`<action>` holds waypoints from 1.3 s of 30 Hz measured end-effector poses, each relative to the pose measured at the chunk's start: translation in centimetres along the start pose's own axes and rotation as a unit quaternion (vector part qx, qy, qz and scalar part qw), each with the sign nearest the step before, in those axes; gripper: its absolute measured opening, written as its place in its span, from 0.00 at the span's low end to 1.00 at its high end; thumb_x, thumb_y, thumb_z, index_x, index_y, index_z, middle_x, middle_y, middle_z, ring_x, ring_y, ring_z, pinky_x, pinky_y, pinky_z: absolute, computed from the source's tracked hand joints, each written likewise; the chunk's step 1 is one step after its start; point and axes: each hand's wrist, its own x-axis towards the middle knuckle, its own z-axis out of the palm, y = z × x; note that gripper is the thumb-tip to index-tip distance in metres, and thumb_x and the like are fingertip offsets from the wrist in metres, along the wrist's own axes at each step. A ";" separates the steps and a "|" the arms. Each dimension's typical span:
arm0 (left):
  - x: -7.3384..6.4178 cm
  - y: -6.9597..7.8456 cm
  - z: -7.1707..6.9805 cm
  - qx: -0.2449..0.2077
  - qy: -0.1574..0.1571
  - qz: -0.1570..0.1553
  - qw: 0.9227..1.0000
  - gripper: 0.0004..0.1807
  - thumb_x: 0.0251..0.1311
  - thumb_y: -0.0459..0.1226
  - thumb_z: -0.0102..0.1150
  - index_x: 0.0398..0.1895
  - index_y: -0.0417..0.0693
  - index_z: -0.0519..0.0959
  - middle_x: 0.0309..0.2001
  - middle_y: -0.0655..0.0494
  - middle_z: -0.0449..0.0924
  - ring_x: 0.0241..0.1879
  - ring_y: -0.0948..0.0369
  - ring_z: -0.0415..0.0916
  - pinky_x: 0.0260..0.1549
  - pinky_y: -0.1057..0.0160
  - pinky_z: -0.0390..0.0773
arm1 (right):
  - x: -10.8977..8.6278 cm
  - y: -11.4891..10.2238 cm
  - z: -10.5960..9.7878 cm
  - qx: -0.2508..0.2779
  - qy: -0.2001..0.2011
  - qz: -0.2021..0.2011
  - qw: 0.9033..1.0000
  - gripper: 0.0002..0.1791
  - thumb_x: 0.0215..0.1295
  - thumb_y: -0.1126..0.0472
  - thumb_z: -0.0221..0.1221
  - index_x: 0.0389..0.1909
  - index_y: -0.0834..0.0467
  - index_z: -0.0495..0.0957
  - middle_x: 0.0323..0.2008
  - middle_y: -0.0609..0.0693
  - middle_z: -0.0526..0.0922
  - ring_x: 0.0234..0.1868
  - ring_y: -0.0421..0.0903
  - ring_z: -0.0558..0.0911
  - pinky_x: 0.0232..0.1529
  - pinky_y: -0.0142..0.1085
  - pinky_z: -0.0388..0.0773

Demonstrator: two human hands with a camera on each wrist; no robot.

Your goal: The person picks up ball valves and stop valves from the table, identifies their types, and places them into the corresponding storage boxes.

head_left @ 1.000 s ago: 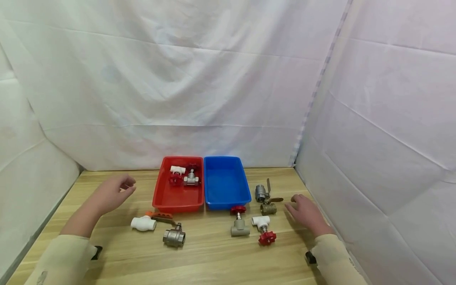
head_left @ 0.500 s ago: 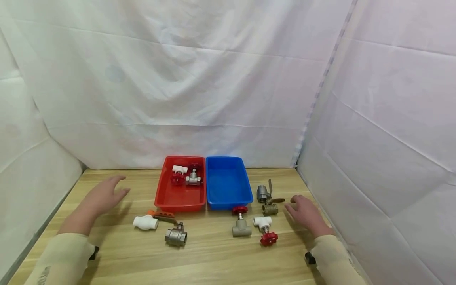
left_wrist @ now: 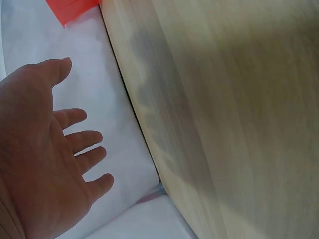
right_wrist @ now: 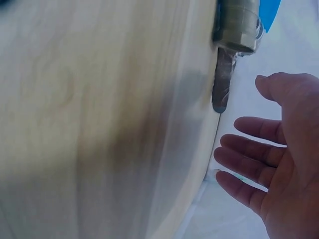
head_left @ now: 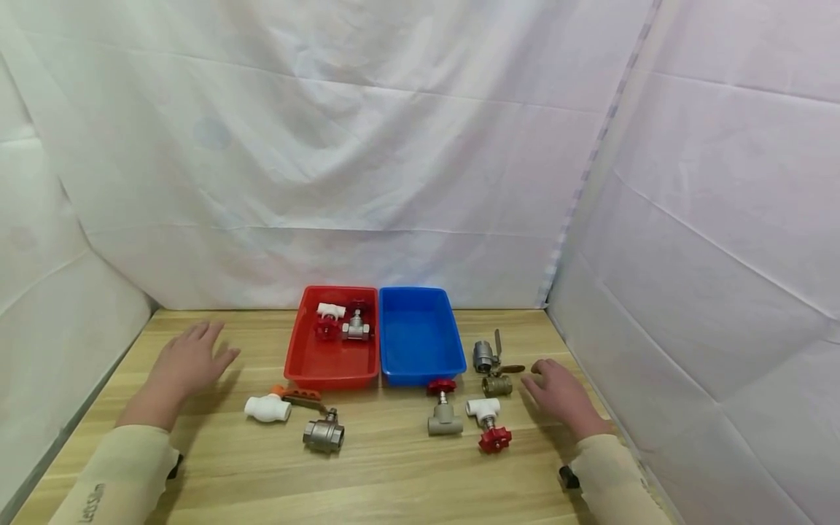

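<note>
My left hand (head_left: 186, 364) hovers over the table's left side with fingers spread, holding nothing. Nearest to it is a white plastic ball valve (head_left: 267, 408) with an orange lever; a steel ball valve (head_left: 324, 435) lies beside that. On the right, my right hand (head_left: 556, 390) has relaxed fingers and holds nothing. Close to its fingertips lies a brass ball valve (head_left: 496, 385), with another steel ball valve (head_left: 483, 356) behind. A white gate valve with a red handwheel (head_left: 494, 439) and a grey one (head_left: 445, 421) lie nearer the middle.
A red tray (head_left: 331, 380) at the back holds a white valve (head_left: 331, 312) and a steel valve (head_left: 356, 331), both with red handwheels. Against its right side stands a blue tray (head_left: 421, 378). White cloth (head_left: 367, 160) hangs behind and along both sides of the wooden table (head_left: 380, 481).
My left hand has shifted slightly left and its fingers have straightened and spread. The right hand stays nearly in place. The valves and trays look unmoved apart from a small camera shift.
</note>
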 end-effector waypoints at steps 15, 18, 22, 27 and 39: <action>-0.1 -0.2 -0.1 -0.014 -0.001 -0.012 1.000 0.44 0.87 0.57 0.48 0.80 0.22 0.60 0.77 0.15 0.56 0.73 0.18 0.57 0.66 0.16 0.62 | -1.6 -8.7 -2.2 0.098 -0.069 -0.010 0.993 0.20 0.80 0.48 0.68 0.60 0.58 0.83 0.54 0.54 0.88 0.55 0.56 0.88 0.57 0.58 0.86; -0.1 -0.2 -0.2 -0.020 -0.002 -0.016 1.000 0.43 0.87 0.56 0.49 0.79 0.23 0.61 0.77 0.15 0.55 0.71 0.16 0.57 0.64 0.15 0.64 | -2.4 -10.3 -2.2 0.087 -0.096 -0.028 0.991 0.28 0.77 0.44 0.69 0.64 0.60 0.82 0.57 0.56 0.87 0.58 0.57 0.86 0.60 0.59 0.84; -0.1 -0.3 -0.3 -0.029 -0.005 -0.024 0.999 0.41 0.86 0.55 0.50 0.78 0.23 0.64 0.76 0.15 0.56 0.70 0.16 0.58 0.61 0.14 0.64 | -3.3 -11.7 -1.8 0.048 -0.118 -0.054 0.990 0.42 0.69 0.35 0.73 0.70 0.61 0.79 0.63 0.59 0.83 0.57 0.58 0.85 0.61 0.60 0.84; -0.2 -0.2 -0.4 -0.040 -0.012 -0.028 0.999 0.40 0.86 0.56 0.51 0.74 0.23 0.68 0.74 0.15 0.60 0.69 0.17 0.60 0.57 0.15 0.67 | -4.1 -12.4 -1.3 0.020 -0.141 -0.063 0.988 0.52 0.60 0.32 0.78 0.76 0.59 0.75 0.70 0.65 0.77 0.62 0.64 0.84 0.62 0.63 0.83; 0.0 -0.7 -0.1 -0.042 -0.032 -0.037 0.998 0.39 0.86 0.56 0.50 0.70 0.22 0.71 0.70 0.15 0.63 0.66 0.18 0.64 0.50 0.17 0.72 | -4.5 -12.1 -0.2 0.003 -0.149 -0.091 0.985 0.60 0.46 0.38 0.88 0.78 0.55 0.73 0.72 0.69 0.74 0.64 0.70 0.81 0.63 0.69 0.79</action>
